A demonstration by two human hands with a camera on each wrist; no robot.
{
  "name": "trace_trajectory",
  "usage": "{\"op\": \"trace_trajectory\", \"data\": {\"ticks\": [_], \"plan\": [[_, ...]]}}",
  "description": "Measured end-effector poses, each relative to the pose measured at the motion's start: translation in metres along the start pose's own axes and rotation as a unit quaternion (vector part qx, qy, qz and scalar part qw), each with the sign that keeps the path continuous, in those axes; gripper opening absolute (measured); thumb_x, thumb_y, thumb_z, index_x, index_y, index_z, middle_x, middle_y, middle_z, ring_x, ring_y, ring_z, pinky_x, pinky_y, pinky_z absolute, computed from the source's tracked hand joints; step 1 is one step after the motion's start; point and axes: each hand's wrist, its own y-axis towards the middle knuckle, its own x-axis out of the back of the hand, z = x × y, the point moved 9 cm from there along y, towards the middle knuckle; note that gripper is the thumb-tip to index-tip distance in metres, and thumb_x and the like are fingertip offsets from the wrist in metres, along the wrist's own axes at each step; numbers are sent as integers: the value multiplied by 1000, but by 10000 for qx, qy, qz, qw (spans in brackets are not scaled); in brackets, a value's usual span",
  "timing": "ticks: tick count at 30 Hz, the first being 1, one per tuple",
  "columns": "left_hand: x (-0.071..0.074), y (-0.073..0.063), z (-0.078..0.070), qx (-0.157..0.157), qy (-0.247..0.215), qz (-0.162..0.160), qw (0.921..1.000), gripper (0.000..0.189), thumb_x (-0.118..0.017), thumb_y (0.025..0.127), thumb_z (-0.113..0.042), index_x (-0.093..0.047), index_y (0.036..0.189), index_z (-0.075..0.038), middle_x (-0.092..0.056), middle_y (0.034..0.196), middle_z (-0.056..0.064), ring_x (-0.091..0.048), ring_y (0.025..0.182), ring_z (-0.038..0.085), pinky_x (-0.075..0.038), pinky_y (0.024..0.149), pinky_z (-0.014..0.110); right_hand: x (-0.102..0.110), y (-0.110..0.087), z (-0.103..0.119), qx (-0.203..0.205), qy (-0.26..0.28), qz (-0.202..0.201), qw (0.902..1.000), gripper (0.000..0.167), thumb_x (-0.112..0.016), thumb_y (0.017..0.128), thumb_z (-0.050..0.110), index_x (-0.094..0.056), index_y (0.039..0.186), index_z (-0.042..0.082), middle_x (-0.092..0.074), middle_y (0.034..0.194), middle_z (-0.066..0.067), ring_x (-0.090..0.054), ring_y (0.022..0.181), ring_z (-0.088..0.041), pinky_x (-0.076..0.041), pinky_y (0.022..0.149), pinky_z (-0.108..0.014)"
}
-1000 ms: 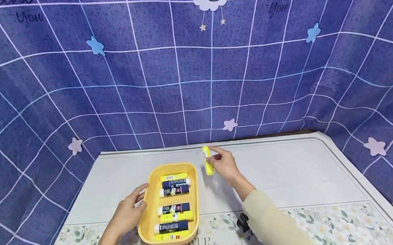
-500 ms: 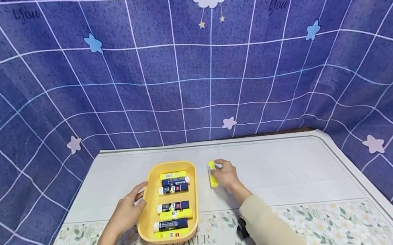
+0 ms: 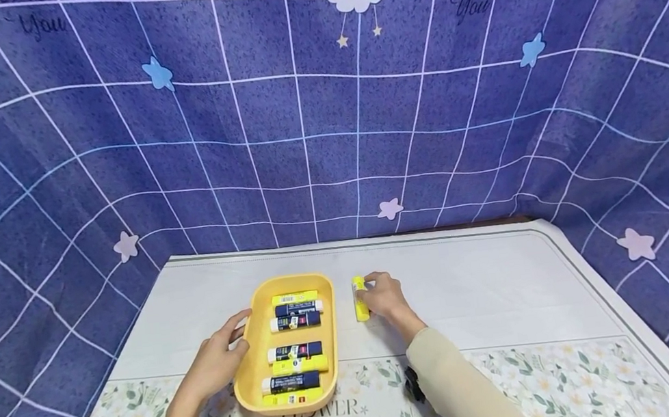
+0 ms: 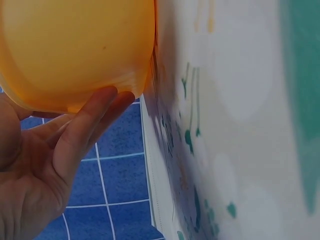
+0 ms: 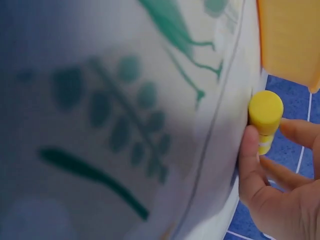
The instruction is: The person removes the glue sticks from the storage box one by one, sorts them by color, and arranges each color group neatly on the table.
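Observation:
My right hand (image 3: 384, 297) pinches a yellow glue stick (image 3: 360, 300) between thumb and fingers, to the right of a yellow tray (image 3: 332, 343). In the right wrist view, the yellow end of this glue stick (image 5: 266, 111) faces the camera, close to the table surface; whether it touches is hard to tell. My left hand (image 3: 214, 361) rests against the tray's left side. Its fairly straight fingers (image 4: 85, 127) touch the outer wall in the left wrist view. Inside the tray lie several glue sticks, some dark blue with white ends (image 3: 295, 352), others yellow (image 3: 299, 366).
A white tabletop (image 3: 474, 296) with a flower-print front part (image 3: 553, 383) lies beneath everything. Behind and at both sides hangs a blue grid-patterned curtain (image 3: 329, 161). The tray's corner (image 5: 295, 50) shows beside the glue stick in the right wrist view.
My right hand has brought the yellow glue stick nearer to me and lower toward the table, then shifted only slightly over the last half second. The left hand and tray look unmoved.

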Motion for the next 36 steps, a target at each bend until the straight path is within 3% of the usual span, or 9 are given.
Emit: {"op": "trace_trajectory", "data": {"ticks": [3,5,8,12,17,20,24,28,36], "plan": [[0,0,0,-18,48,-17,10000,60,-47,105,-11,-33,162,-16,-49,153,30,-57,52,18,-49,50,29,4,0,5,-35,-272,-53,9996,66,-72,92,27,-51,146,-3,-68,127,-30,-74,98,-35,-60,88,-46],[0,0,0,-17,73,-24,10000,60,-47,105,-11,-33,162,-16,-50,153,30,-56,52,18,-49,51,28,7,-1,10,-2,-299,-82,9995,72,-72,92,32,-45,150,-3,-62,137,-32,-64,123,-43,-52,104,-53],[0,0,-1,-31,87,-43,9999,59,-47,105,-11,-34,162,-15,-50,152,30,-58,54,19,-50,51,29,14,-1,21,99,-173,-184,9996,76,-71,92,36,-42,152,0,-58,143,-32,-50,138,-49,-43,113,-60],[0,0,-1,-36,119,-42,9999,60,-47,105,-11,-33,162,-15,-51,152,30,-53,50,15,-49,51,29,27,-3,39,276,122,-368,9989,75,-73,90,36,-46,152,4,-67,130,-29,-56,130,-47,-45,110,-59],[0,0,-2,-11,164,-23,9999,60,-47,105,-11,-33,162,-16,-50,152,30,-48,47,13,-49,50,29,32,-8,62,672,712,-123,9951,70,-76,90,29,-48,152,10,-73,97,-12,-67,92,-26,-55,87,-42],[1,0,-2,-22,163,-47,9999,59,-47,104,-11,-34,162,-15,-50,152,30,-56,51,16,-50,51,28,24,-15,78,1058,1105,351,9876,66,-76,91,20,-50,151,11,-72,98,-9,-67,87,-18,-56,81,-34],[2,0,-3,-73,139,-41,9999,59,-47,104,-10,-34,162,-14,-50,152,31,-62,55,19,-50,51,28,2,-29,99,1459,1583,1354,9671,61,-73,93,5,-52,150,10,-74,106,-17,-72,96,-23,-59,91,-35],[2,-2,-3,-46,111,13,9999,60,-46,104,-10,-33,162,-13,-49,152,32,-54,49,16,-49,49,29,-24,-42,110,1559,1698,2192,9481,60,-73,91,2,-56,147,13,-72,113,-19,-71,100,-24,-58,94,-34],[2,-3,-5,-56,10,64,10000,59,-45,105,-10,-32,162,-12,-47,153,34,-64,58,20,-50,50,30,-56,-59,119,1635,1473,2832,9335,58,-76,89,-1,-61,143,12,-70,118,-23,-69,100,-18,-58,85,-28]]}}
